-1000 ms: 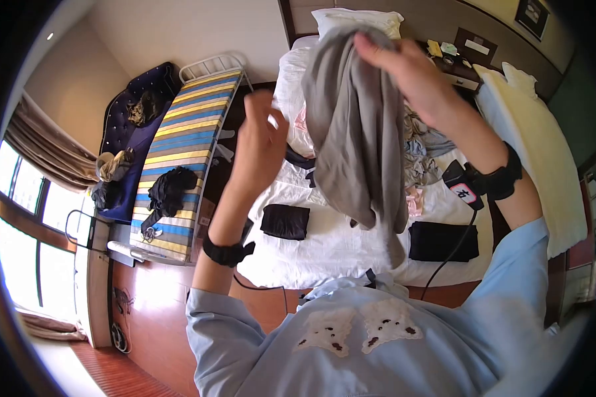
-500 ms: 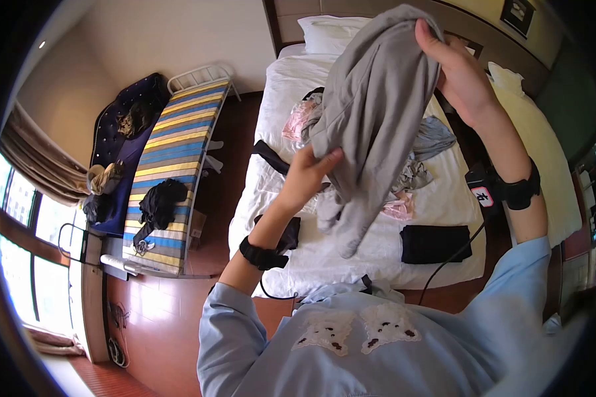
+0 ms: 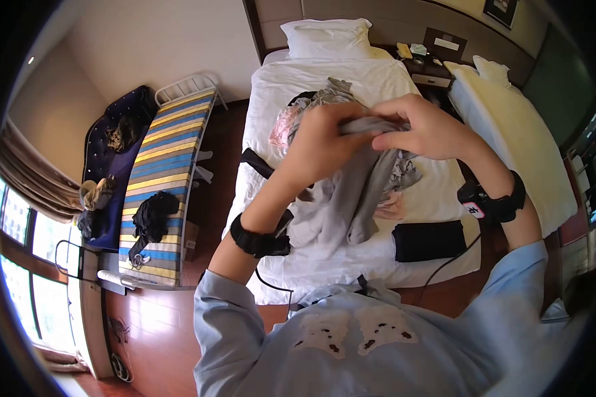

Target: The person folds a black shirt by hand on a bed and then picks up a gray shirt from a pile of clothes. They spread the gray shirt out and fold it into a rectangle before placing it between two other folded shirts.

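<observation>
Holding grey garment's (image 3: 359, 188) edge, left hand (image 3: 326, 143) nearly touches right hand (image 3: 425, 129).

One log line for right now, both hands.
Left hand: holds grey garment | Right hand: holds same garment | Folded black cloth: on white bed

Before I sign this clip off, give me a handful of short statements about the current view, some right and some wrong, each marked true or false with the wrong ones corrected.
1. The left hand and right hand both hold the gray garment. True.
2. A dark cloth bundle lies on the striped cot. True.
3. The folded black cloth is also on the striped cot. False: it lies on the white bed.
4. The white pillow is at the bed end nearest the person. False: it is at the far end, by the headboard.
5. Both of the person's arms wear black bands. True.
</observation>
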### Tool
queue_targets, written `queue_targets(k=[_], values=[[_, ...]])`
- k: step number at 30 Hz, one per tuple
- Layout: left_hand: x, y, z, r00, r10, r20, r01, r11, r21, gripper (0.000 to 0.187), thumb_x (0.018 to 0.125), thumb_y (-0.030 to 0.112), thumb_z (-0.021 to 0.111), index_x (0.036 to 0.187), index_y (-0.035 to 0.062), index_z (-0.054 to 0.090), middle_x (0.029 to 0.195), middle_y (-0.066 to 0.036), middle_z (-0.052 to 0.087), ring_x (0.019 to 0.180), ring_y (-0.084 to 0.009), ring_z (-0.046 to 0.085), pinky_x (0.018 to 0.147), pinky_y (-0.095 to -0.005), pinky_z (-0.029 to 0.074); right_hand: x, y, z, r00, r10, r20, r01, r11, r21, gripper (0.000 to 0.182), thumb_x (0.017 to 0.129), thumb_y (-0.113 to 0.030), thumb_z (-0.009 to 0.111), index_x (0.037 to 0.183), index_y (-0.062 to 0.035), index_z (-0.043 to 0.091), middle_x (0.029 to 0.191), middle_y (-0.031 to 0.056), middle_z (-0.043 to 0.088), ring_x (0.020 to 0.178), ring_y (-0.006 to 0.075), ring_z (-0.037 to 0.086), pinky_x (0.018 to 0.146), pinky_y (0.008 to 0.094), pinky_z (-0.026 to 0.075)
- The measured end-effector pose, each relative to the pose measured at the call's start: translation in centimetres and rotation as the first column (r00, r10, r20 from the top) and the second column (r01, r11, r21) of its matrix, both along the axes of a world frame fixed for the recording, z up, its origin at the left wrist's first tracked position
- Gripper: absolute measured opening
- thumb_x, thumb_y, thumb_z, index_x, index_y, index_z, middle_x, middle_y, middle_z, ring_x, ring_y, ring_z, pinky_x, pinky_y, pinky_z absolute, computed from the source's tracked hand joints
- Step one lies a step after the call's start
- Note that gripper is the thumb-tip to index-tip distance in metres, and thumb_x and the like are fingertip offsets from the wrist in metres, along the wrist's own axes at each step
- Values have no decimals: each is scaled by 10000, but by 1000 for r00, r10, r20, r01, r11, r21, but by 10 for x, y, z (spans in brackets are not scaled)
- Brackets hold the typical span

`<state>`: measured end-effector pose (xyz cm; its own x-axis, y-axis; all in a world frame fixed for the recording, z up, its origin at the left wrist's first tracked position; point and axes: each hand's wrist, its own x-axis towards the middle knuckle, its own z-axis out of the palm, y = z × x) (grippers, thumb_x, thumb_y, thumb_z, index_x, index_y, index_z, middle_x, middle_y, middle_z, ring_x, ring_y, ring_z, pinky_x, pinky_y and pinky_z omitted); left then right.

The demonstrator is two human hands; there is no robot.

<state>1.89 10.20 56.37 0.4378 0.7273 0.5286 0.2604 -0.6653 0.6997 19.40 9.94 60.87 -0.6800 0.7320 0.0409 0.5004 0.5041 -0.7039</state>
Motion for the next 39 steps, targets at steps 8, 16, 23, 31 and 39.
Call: queue_targets(k=[8, 16, 23, 31, 39], values=[[-13, -11, -48, 976, -43, 212, 100, 959, -264, 366, 695, 189, 661, 953, -31, 523, 799, -84, 575, 759, -94, 497, 728, -247, 407, -8, 8, -27, 932, -93, -351, 102, 995, 5, 135, 776, -84, 495, 859, 22, 507, 783, -3, 518, 713, 47, 450, 652, 182, 367], [-35, -4, -127, 998, -34, -45, 19, 949, -316, 281, 682, 84, 597, 949, 16, 543, 799, -88, 587, 754, -116, 532, 714, -280, 427, 2, 13, 2, 554, -317, -770, 104, 944, -314, 146, 804, -128, 472, 895, -42, 547, 821, 9, 567, 785, 65, 521, 735, 196, 384], [-55, 2, -182, 914, 132, 383, 181, 714, -677, 233, 768, 114, 484, 954, -2, 565, 858, -54, 573, 766, -115, 514, 681, -241, 408, 29, 19, 21, 666, -240, -706, 171, 971, -169, 227, 804, -134, 489, 1006, -31, 510, 919, 16, 558, 856, 81, 516, 775, 211, 382], [-105, 32, -149, 864, 334, 376, 6, 740, -672, 415, 823, 323, 442, 1040, -25, 504, 1012, -61, 487, 1007, -134, 388, 883, -235, 251, 73, 29, 9, 750, -443, -492, 509, 860, 2, 181, 777, -183, 512, 855, -24, 550, 804, 3, 551, 770, 66, 490, 701, 182, 354], [-114, 24, -72, 977, 177, -121, -180, 983, -15, 481, 628, 220, 717, 958, -59, 507, 701, -89, 545, 661, -105, 487, 641, -248, 406, 119, 35, -1, 729, -533, -429, 598, 801, 21, 164, 776, -183, 525, 844, -35, 549, 785, -16, 535, 771, 60, 470, 723, 181, 327]])
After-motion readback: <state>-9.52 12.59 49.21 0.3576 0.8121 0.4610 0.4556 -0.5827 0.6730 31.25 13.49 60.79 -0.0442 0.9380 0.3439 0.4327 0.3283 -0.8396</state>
